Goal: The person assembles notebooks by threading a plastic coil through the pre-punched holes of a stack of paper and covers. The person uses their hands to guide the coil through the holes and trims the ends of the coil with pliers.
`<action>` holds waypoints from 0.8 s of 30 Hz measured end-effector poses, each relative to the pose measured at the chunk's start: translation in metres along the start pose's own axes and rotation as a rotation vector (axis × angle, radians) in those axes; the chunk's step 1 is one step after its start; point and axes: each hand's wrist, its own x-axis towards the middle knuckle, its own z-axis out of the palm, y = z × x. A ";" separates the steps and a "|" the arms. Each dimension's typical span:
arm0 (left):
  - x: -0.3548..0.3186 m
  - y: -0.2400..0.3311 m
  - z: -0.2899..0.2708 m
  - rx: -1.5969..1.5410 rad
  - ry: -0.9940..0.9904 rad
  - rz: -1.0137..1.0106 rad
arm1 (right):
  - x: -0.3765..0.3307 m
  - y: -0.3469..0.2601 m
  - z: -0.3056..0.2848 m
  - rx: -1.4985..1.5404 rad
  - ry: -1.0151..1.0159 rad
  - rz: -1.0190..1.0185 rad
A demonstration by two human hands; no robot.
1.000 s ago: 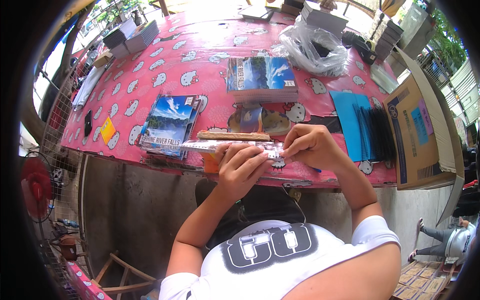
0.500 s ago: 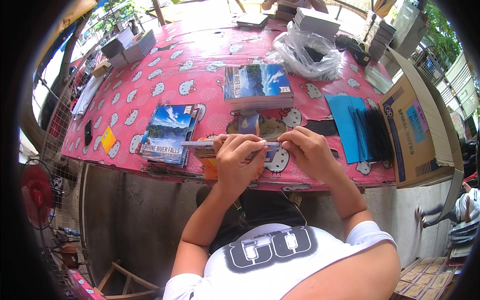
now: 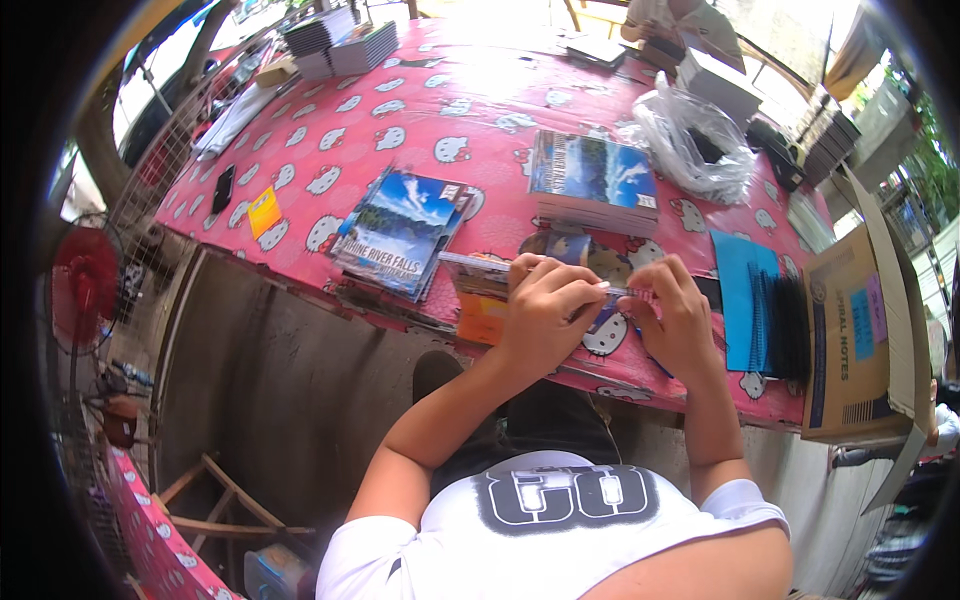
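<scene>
My left hand (image 3: 550, 305) is closed on a notebook (image 3: 478, 272) held on edge at the table's near side, with its thin bound edge upward. At the right end of that edge, the curled thumb and fingers of my right hand (image 3: 680, 315) pinch it; the fine detail between the fingertips is blurred. Beneath the notebook shows an orange piece (image 3: 482, 318). To the left lies a small stack of notebooks (image 3: 400, 230) with a waterfall picture on the cover. A taller stack of the same notebooks (image 3: 592, 180) stands beyond my hands.
Right of my hands lie a blue sheet (image 3: 738, 290) and black spiral coils (image 3: 780, 315), beside an open cardboard box (image 3: 850, 335). A clear plastic bag (image 3: 715, 160) sits farther back. On the left are a phone (image 3: 223, 188) and a yellow card (image 3: 264, 212). Across the table is another person (image 3: 690, 25).
The view has turned, so the table and its things sit farther right and tilted. Both hands stay at the notebook's bound edge; my right-hand fingers have curled more around its end.
</scene>
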 end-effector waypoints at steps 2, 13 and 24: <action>0.000 0.000 -0.003 -0.009 -0.023 0.013 | 0.001 0.002 -0.002 -0.032 -0.142 -0.041; -0.003 0.012 -0.016 0.237 -0.106 -0.092 | 0.030 0.106 0.073 -0.275 -0.627 -0.082; 0.008 0.007 -0.014 0.197 -0.150 -0.079 | 0.019 0.123 0.023 0.328 -0.323 -0.075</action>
